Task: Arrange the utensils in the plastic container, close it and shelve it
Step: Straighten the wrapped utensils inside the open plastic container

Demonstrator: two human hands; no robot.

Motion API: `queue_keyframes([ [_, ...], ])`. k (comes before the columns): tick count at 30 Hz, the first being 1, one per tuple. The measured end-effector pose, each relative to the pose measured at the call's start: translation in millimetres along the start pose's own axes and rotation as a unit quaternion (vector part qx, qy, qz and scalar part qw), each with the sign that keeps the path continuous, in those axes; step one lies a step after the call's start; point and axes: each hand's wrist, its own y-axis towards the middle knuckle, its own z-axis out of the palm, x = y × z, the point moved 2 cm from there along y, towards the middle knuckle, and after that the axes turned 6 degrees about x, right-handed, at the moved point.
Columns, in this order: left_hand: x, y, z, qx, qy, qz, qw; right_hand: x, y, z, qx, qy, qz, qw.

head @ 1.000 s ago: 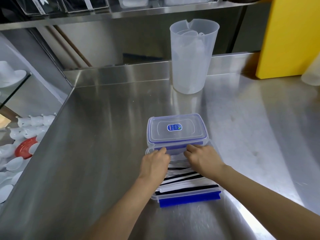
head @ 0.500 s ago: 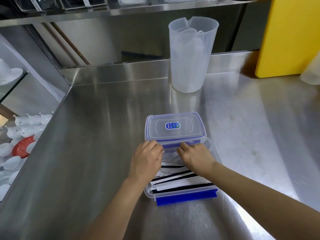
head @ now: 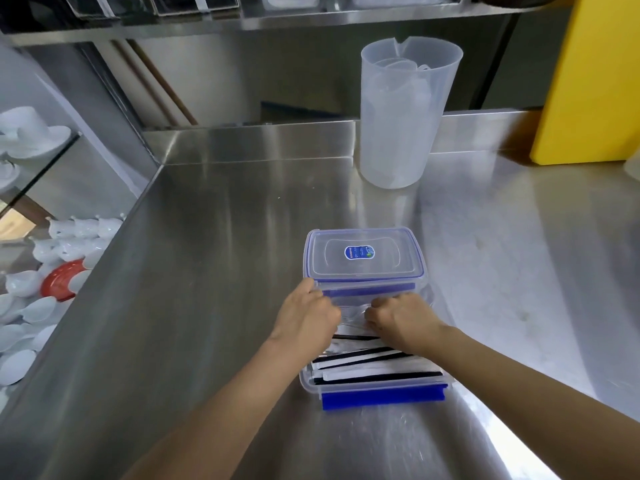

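Standing behind the open container, its lid, beyond them a jug.

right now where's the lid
In the head view the lid lies flat on the steel counter, just beyond the open container and both hands, in front of the clear jug.

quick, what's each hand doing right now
left hand: curled at the far end of the open container, grip cannot be told
right hand: curled on the wrapped utensils, grip cannot be told
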Motion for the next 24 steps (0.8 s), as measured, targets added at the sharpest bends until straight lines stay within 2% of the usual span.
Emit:
queue_keyframes([
  [4,-11,6,4,0.040,0.042,-0.013,0.998,-2,-2,2,-0.024,0.008,0.020,0.999],
  [7,-15,6,7,0.066,0.069,-0.020,0.995,-1,-1,2,-0.008,-0.008,0.028,1.000],
  [16,-15,-3,-2,0.049,0.053,0.014,0.997,-5,9,5,0.027,-0.028,0.040,0.998],
  [19,-8,-5,-8,0.033,0.031,0.013,0.999,-1,8,11,0.033,0.006,0.018,0.999],
  [24,5,-7,-9,0.011,0.023,0.027,0.999,3,16,7,0.105,0.053,0.015,0.993],
])
